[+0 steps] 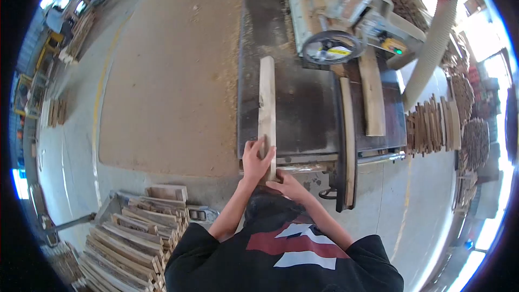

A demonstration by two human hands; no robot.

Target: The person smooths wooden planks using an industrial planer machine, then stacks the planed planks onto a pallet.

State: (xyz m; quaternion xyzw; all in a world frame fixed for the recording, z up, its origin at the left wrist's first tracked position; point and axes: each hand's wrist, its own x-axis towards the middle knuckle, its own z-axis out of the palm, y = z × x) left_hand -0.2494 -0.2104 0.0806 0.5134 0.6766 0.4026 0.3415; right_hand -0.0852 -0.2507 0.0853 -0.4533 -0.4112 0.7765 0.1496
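A long pale strip of wood (266, 100) lies lengthwise on the dark metal machine table (303, 111), its near end overhanging the front edge toward my body. My left hand (257, 160) grips it from above near that edge, with the fingers on the left side and the thumb across to the right. Lower down, my right hand (290, 186) is closed at the strip's near end, its fingers partly hidden.
On the right, another plank (371, 97) and a narrow wooden strip (348, 140) lie along the machine. A black handwheel (333, 47) stands beyond them. Stacked boards (121, 243) are at lower left, more wood pieces (432, 127) at right. A sawdust-covered board (173, 75) spreads left.
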